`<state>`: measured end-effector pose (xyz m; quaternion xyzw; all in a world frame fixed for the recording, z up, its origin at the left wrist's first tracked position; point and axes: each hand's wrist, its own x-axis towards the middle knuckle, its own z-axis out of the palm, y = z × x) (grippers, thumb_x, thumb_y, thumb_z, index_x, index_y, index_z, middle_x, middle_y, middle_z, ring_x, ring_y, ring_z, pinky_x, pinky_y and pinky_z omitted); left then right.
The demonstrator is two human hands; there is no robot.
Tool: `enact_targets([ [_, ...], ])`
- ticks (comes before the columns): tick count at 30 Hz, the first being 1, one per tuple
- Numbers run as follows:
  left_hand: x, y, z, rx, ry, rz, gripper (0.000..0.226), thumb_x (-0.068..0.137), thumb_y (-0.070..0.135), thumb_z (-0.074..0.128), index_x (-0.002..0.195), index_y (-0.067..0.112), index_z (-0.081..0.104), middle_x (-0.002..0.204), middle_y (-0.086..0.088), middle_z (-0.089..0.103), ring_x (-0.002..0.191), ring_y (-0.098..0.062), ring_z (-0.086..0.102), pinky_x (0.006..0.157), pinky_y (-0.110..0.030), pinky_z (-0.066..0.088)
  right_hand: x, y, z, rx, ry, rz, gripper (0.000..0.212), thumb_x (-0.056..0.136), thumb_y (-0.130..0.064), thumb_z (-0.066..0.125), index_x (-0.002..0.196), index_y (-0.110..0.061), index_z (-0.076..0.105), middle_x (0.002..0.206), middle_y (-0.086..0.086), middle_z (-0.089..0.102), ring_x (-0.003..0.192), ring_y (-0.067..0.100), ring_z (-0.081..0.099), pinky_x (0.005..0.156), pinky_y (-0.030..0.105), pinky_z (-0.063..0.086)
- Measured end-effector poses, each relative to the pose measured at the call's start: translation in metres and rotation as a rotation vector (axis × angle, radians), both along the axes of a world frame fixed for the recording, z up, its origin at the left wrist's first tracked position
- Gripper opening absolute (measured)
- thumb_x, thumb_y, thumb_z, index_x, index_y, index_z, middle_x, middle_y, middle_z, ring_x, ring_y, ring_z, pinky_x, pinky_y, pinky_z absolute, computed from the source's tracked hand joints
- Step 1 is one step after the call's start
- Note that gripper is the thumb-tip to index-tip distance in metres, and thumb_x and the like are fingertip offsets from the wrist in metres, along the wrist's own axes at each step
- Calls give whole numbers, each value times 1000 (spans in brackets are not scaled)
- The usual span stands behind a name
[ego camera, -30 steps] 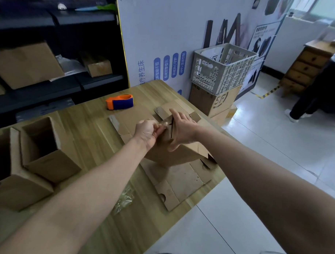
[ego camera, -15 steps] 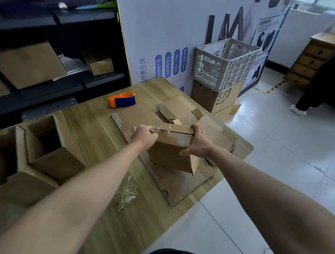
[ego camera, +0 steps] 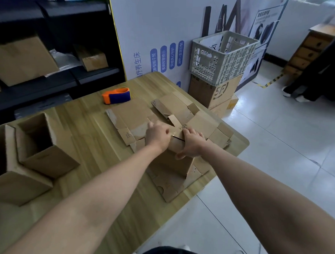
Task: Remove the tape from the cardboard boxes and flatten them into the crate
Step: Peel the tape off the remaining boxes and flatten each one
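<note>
On the wooden table (ego camera: 86,143), a cardboard box (ego camera: 171,165) stands upright on flattened cardboard (ego camera: 133,112), and I see the right hand (ego camera: 192,144) clamped over its top, thumb down the near face. The left hand (ego camera: 157,136), fingers curled, pinches clear tape (ego camera: 173,134) at the top seam (only a glint reaches my feed). The grey crate (ego camera: 224,58) sits well apart, on stacked boxes (ego camera: 213,92) beside the table.

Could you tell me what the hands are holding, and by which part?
The right hand grips the small box by its top edge; the left hand seems to pinch tape at the top seam.
</note>
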<state>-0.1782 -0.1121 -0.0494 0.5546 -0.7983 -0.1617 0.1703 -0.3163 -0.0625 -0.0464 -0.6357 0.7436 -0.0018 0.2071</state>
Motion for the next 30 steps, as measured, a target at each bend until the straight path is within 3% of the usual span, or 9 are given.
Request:
enact_targets([
  [4, 42, -32, -7, 122, 261, 411, 10, 87, 13, 59, 82, 10, 66, 117, -11, 51, 110, -31, 45, 92, -39, 45, -1, 1, -1, 17, -36, 9, 116, 59, -49, 83, 148, -16, 17, 145, 6, 28, 134, 30, 26, 113, 43, 20],
  [7, 58, -45, -8, 135, 375, 551, 7, 82, 6, 68, 84, 10, 63, 124, -11, 45, 115, -29, 45, 94, -34, 46, 8, -2, 0, 18, -31, 39, 113, 58, -47, 84, 146, -16, 20, 140, 7, 31, 130, 30, 29, 110, 43, 25],
  [9, 54, -43, -9, 120, 419, 579, 15, 81, -1, 67, 93, 8, 62, 126, -10, 42, 109, -25, 50, 87, -26, 45, 10, -3, 1, 26, -29, 43, 112, 58, -45, 85, 146, -16, 21, 139, 7, 32, 129, 30, 30, 109, 43, 26],
  [11, 47, -39, -8, 33, 394, 519, 20, 82, -7, 60, 94, 9, 59, 124, -9, 41, 98, -21, 54, 79, -19, 41, 10, -5, 1, 42, -40, 32, 113, 58, -45, 85, 146, -17, 20, 140, 6, 31, 130, 31, 29, 110, 44, 26],
  [14, 43, -30, -9, -129, 218, 223, 23, 88, -8, 47, 102, 6, 59, 119, -11, 46, 85, -19, 52, 70, -21, 42, 8, -8, 2, 64, -36, 28, 113, 57, -45, 85, 145, -17, 20, 140, 6, 30, 130, 31, 30, 109, 45, 27],
  [16, 44, -27, -11, -143, 101, 8, 28, 89, -7, 44, 108, 6, 61, 117, -10, 51, 86, -22, 55, 71, -27, 47, 9, -9, 3, 82, -36, 27, 113, 56, -45, 86, 145, -18, 21, 139, 5, 30, 129, 30, 30, 108, 45, 28],
  [19, 46, -30, -6, -42, 38, -135, 27, 88, 4, 47, 108, 7, 66, 118, -7, 60, 98, -23, 58, 80, -25, 45, 10, -12, 3, 103, -38, 25, 113, 55, -46, 86, 144, -18, 21, 137, 4, 30, 128, 29, 31, 107, 45, 30],
  [23, 37, -31, 1, 38, -18, -128, 28, 84, 34, 63, 100, 11, 62, 108, -3, 54, 96, -20, 52, 81, -30, 44, 13, -14, 7, 126, -23, 19, 115, 54, -45, 87, 144, -17, 20, 137, 5, 30, 128, 30, 32, 106, 44, 31],
  [30, 47, -36, -1, -44, 68, -10, 5, 90, 11, 57, 91, 7, 59, 116, -8, 40, 80, -18, 51, 73, -25, 44, 14, -13, 7, 138, -22, 11, 113, 57, -43, 86, 144, -19, 19, 137, 5, 29, 128, 29, 32, 107, 45, 31],
])
